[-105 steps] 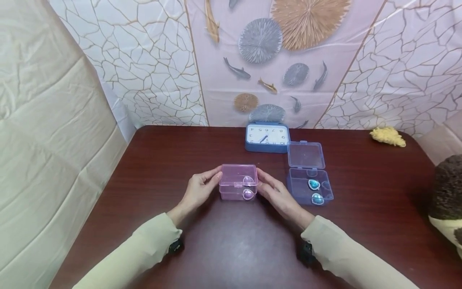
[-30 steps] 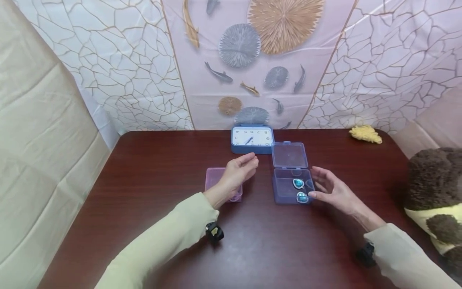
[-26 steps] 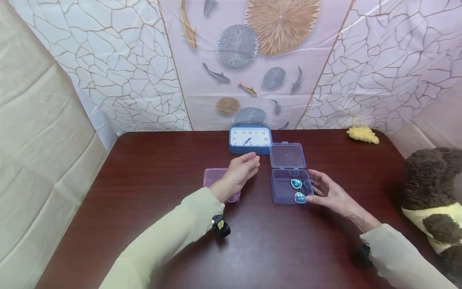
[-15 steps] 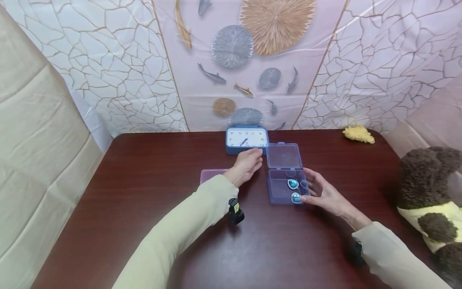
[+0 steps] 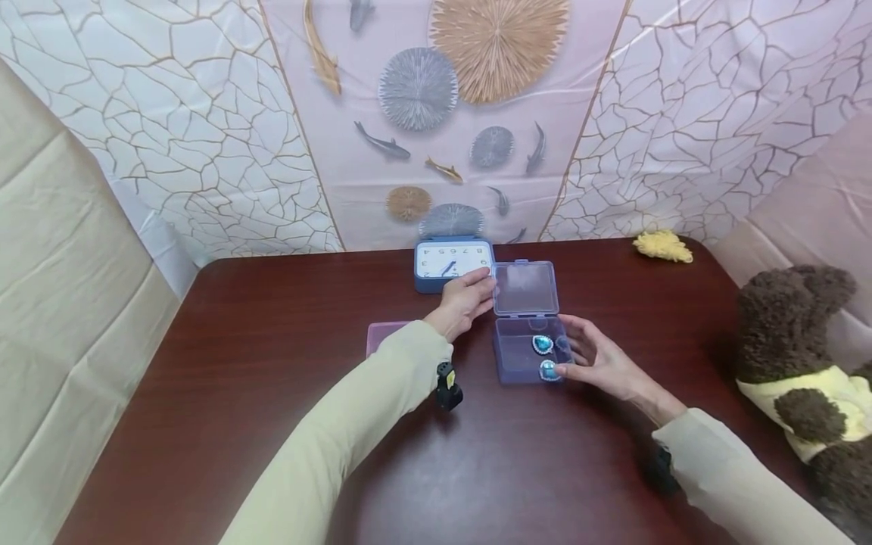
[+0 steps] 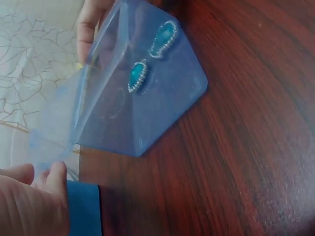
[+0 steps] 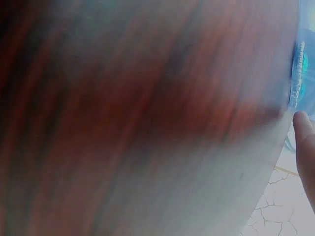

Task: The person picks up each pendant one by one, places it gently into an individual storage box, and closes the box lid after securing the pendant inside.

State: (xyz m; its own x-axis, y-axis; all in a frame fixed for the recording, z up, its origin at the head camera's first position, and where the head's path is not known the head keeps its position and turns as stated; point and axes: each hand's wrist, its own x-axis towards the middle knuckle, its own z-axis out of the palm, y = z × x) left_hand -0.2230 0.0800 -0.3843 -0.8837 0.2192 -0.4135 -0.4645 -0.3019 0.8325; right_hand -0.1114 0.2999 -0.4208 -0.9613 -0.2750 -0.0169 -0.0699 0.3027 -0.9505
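Note:
A clear blue plastic box stands with its hinged lid raised at the back. Inside at the right lie two teal gem pieces with beaded silvery rims. My right hand grips the box's right side, its thumb at the front corner by one gem; only a finger of it shows in the right wrist view. My left hand reaches across and touches the lid's left edge with fairly straight fingers; its thumb is hidden in the head view. The left wrist view shows its fingertips against the lid's edge.
A pink box sits left of the blue one, mostly behind my left sleeve. A blue clock lies behind my left hand. Yellow yarn is at the far right edge, and a brown plush toy at the right.
Both hands left the pink box and came to the blue one. My left hand moved right until it met the lid, which now tilts up slightly more. My right hand stays at the box.

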